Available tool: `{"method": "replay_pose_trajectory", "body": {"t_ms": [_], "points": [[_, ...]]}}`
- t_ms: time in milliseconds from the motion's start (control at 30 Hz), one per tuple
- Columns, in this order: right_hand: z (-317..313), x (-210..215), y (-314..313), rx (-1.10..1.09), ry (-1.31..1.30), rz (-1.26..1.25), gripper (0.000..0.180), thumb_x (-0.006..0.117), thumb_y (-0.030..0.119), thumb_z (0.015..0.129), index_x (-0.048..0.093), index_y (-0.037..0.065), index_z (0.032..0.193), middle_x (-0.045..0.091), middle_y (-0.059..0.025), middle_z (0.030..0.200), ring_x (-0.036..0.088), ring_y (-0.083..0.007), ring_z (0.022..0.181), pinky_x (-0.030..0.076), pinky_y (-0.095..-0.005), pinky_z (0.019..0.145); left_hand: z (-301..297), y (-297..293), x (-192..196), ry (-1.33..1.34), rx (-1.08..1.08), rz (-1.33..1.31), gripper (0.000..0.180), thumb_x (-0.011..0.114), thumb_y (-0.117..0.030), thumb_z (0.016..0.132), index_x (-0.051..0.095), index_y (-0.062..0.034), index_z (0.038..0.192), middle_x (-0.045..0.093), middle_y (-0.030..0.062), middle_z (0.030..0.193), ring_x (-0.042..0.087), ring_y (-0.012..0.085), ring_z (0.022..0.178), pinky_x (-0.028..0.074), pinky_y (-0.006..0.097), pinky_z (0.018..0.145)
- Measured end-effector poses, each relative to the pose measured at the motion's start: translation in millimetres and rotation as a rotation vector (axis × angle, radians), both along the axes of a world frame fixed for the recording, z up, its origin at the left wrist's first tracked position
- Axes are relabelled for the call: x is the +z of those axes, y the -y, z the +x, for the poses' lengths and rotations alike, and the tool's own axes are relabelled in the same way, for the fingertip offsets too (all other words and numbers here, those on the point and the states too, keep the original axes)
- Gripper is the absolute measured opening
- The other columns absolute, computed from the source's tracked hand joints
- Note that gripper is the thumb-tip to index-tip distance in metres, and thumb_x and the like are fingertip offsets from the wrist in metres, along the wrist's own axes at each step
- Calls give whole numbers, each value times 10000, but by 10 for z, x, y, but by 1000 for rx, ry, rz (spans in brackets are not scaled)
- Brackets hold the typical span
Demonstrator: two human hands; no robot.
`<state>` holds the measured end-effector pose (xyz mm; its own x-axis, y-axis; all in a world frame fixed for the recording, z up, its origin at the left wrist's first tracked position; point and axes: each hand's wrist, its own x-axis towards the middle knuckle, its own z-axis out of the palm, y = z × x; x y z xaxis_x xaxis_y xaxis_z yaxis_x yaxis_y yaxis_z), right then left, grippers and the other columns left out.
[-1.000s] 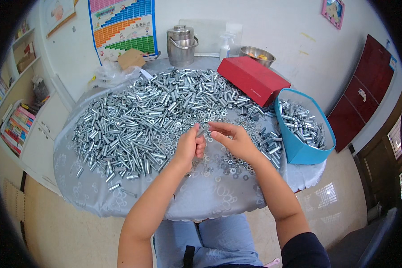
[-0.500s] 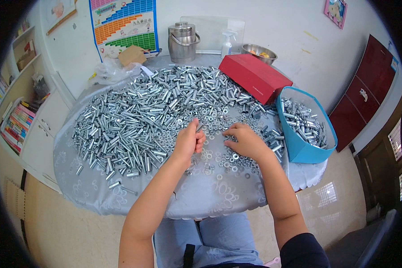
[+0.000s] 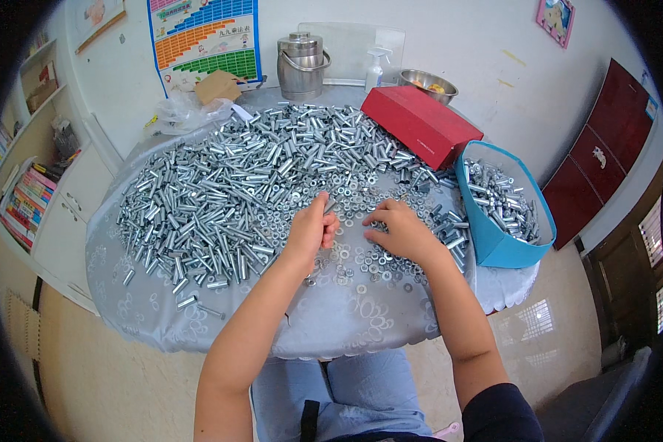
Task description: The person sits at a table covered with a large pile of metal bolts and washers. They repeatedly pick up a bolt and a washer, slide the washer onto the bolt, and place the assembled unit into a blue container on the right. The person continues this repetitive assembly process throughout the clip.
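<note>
hazards, as judged: the metal cylinder [image 3: 330, 205] could slip from the left hand [image 3: 311, 230] if the thumb eases, and would be hard to find again among its likes in the heap of cylinders [image 3: 199, 199]; the right hand [image 3: 385, 226] could take two washers [image 3: 350, 197] at once, since these lie overlapped; stray pieces [image 3: 188, 302] towards the front of the grey tablecloth [image 3: 331, 331] could roll off if nudged

hands: left, curled into a fist, thumb uppermost, closed about the one cylinder; right, half open, fingers bent, tips low by the washers; whether it grips a ring, cannot tell

item: one metal cylinder, in the left fist above the washers, between heap and right hand; dull silver-grey, short, tilted, only its upper end showing; bore or thread too small to tell
</note>
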<state>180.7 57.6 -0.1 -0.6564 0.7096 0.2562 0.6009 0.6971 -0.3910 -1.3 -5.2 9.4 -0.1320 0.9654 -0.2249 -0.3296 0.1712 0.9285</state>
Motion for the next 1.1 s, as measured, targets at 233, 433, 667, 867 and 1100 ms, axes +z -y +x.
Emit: {"method": "replay_pose_trajectory", "body": {"t_ms": [233, 433, 667, 867, 1100], "points": [[-200, -28, 152, 327, -94, 4, 269, 681, 228, 698, 649, 96, 930, 549, -133, 1020, 483, -306, 983, 388, -380, 870, 38, 31, 47, -19, 10, -2, 465, 364, -409, 894, 282, -150, 517, 370, -12, 513, 301, 91, 452, 256, 234, 426], [-290, -101, 200, 409, -128, -14, 288, 670, 212, 716, 632, 84, 972, 544, -130, 1049, 469, -305, 993, 382, -381, 867, 13, -5, -47, 29, -9, 50, 464, 392, -406, 887, 345, -120, 526, 406, 12, 521, 329, 91, 424, 278, 237, 406], [-300, -50, 216, 405, -134, -48, 220, 665, 143, 709, 627, 54, 907, 563, -114, 1006, 490, -284, 956, 396, -360, 830, 48, 32, 38, -28, -2, 33, 458, 367, -409, 888, 282, -154, 517, 371, -15, 510, 309, 94, 447, 264, 232, 435], [-301, -4, 187, 292, -206, -232, 174, 652, 89, 711, 615, 18, 866, 615, -112, 809, 581, -243, 726, 463, -319, 670, 35, 14, 6, -56, 11, 21, 459, 365, -408, 890, 281, -154, 517, 371, -14, 512, 306, 93, 447, 269, 236, 439], [-280, 54, 158, 106, -446, -206, 157, 629, 56, 755, 622, 7, 904, 644, -89, 787, 607, -150, 699, 470, -261, 648, 50, 25, 22, -69, -24, -10, 466, 376, -423, 886, 291, -148, 518, 380, -10, 514, 303, 94, 436, 269, 240, 434]]}}
